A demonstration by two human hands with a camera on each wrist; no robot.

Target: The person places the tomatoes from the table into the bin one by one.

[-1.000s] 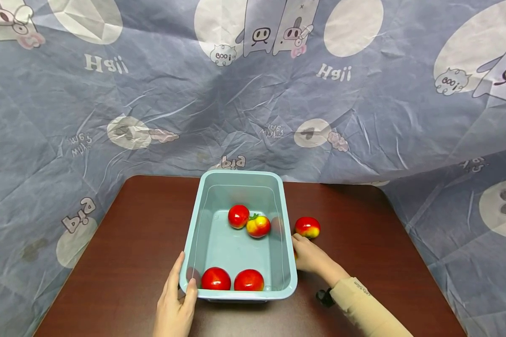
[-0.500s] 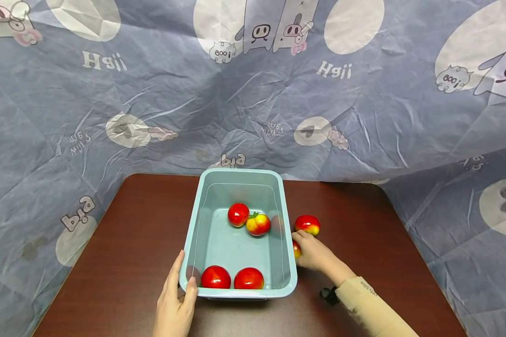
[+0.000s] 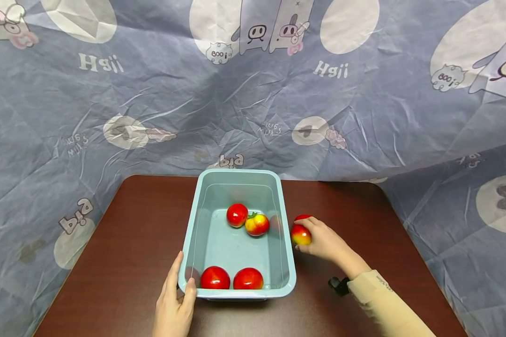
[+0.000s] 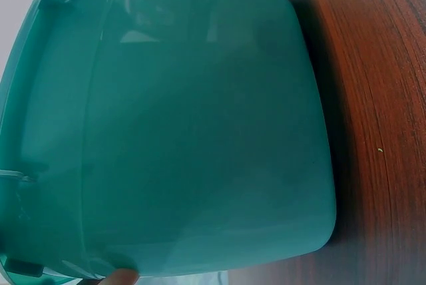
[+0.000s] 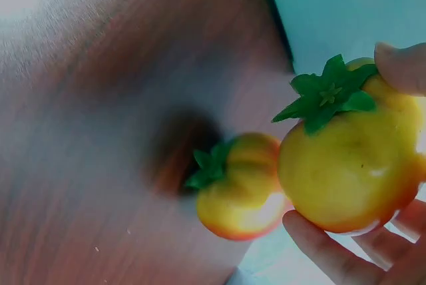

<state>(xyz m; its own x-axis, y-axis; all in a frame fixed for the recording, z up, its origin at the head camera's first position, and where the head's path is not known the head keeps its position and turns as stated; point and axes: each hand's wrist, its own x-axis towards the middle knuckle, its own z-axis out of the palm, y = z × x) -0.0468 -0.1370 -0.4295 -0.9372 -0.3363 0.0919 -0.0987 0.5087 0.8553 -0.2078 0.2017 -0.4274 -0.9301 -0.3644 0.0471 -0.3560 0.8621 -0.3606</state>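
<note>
A red and yellow tomato [image 3: 300, 235] with a green calyx is held in my right hand [image 3: 323, 239], just right of the bin. In the right wrist view, the thumb [image 5: 402, 70] and fingers [image 5: 326, 248] pinch it from opposite sides. Behind it, a second tomato [image 5: 245, 195] lies on the table, mostly covered by the hand in the head view. My left hand [image 3: 174, 302] touches the near left corner of the light blue-green plastic bin [image 3: 184, 262], fingers fairly straight along the outside. Much of that hand is out of the left wrist view.
Several tomatoes are inside the bin: a red tomato [image 3: 237, 215] beside a yellow-red tomato [image 3: 257, 225], and two red ones at the near end. The dark wooden table [image 3: 152, 210] meets a grey-blue printed cloth [image 3: 194, 121] at the back.
My right hand has moved slightly away and up with the tomato, which shows more beside the bin and now overlaps the other loose tomato. The left hand stays at the bin's corner.
</note>
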